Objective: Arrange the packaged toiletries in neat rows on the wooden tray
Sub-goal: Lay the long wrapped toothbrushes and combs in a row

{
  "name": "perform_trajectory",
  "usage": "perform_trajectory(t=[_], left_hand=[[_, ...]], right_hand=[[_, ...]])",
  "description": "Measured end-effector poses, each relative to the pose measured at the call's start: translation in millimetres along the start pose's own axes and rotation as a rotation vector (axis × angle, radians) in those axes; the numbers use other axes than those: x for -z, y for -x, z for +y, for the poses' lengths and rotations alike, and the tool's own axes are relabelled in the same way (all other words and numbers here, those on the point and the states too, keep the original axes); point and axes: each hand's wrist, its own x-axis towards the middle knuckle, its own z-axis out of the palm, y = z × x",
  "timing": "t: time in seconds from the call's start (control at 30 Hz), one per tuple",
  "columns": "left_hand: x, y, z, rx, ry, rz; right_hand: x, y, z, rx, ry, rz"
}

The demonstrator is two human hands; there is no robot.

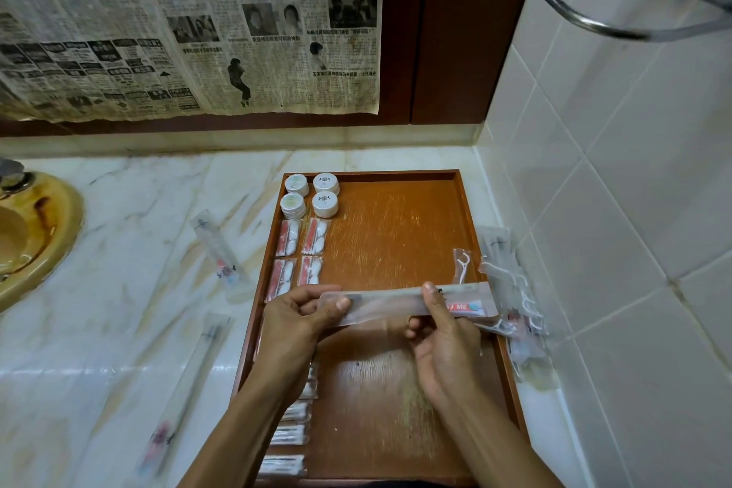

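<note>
- Both hands grip one long clear toothbrush packet (412,303), held level above the middle of the wooden tray (396,234): left hand (305,313) pinches its left end, right hand (443,333) its middle.
- We should lay it parallel to the tray's near edge, beside the packets (297,254) filling the left column.
- More packets (511,289) wait heaped over the tray's right edge.

We see a wooden tray (396,234) lying flat in the counter's corner. Along its left side sit four round white packets (311,195) in a two-by-two block, four red-and-white sachets (301,254) below them, then a column of clear sachets (291,436). A long clear toothbrush packet (396,303) lies crosswise above the tray. Floss-pick packets (511,289) pile on the right rim.
</note>
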Motion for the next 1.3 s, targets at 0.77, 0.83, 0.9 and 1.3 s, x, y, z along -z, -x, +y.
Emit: perform_trajectory(t=[0.77, 0.83, 0.9, 1.3], left_hand=[[-1.3, -4.5, 2.3, 0.046, 0.184, 0.040], [0.3, -3.6, 6.2, 0.080, 0.210, -0.036], [1.3, -2.3, 9.8, 0.110, 0.230, -0.085], [-5.3, -3.5, 15.6, 0.086, 0.023, -0.041]], right_hand=[[-6.6, 6.7, -1.1, 0.029, 0.035, -0.178], [-4.5, 5.0, -1.8, 0.029, 0.025, -0.175], [-2.6, 3.9, -1.7, 0.024, 0.015, -0.165], [-3.6, 5.2, -4.0, 0.057, 0.034, -0.150]])
